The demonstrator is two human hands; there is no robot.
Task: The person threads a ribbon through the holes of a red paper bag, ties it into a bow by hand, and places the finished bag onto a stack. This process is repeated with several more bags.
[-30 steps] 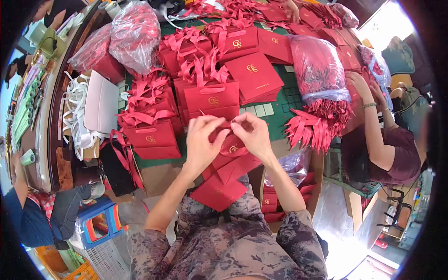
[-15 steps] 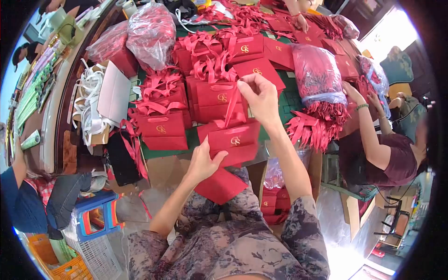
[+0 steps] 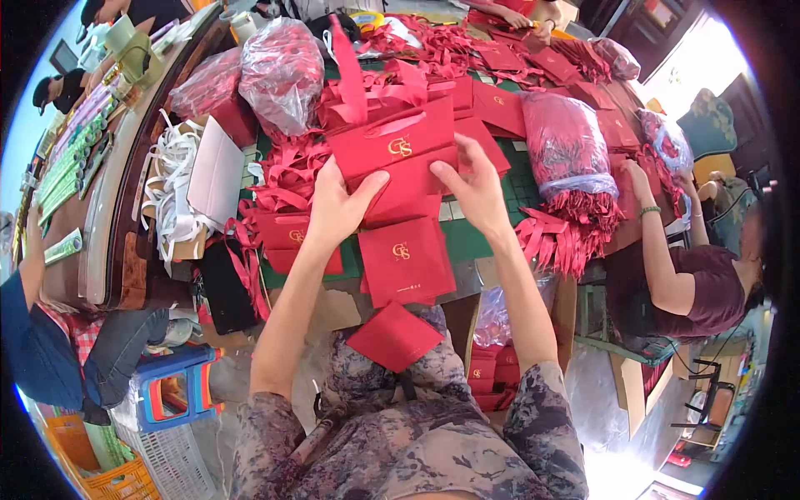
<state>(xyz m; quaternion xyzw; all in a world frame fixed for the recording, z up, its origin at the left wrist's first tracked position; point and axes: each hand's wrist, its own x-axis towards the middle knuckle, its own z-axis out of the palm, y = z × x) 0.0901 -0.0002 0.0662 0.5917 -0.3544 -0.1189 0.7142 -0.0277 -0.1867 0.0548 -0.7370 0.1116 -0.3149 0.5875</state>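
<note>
A red bag with a gold logo (image 3: 398,143) is held up by its two sides over the table, its ribbon sticking up at the upper left. My left hand (image 3: 343,200) grips its left side, thumb on the front. On the right side my right hand (image 3: 473,187) grips it in the same way, fingers partly behind. Below it, a flat red bag (image 3: 406,262) lies at the table's near edge. Another red piece (image 3: 395,336) rests on my lap. Red ribbons and stacked bags stand behind the held bag, partly hidden.
White ribbons (image 3: 173,179) fill a box at left. Plastic-wrapped bundles (image 3: 283,71) stand behind, and another wrapped bundle (image 3: 567,142) is at right. A co-worker (image 3: 696,279) sits at right with hands on the table. An open carton (image 3: 564,321) stands below the table edge.
Both hands have moved up with the bag, and my right hand has left the ribbon for the bag's right side. The flat bag below now shows. The far person's hands have shifted.
</note>
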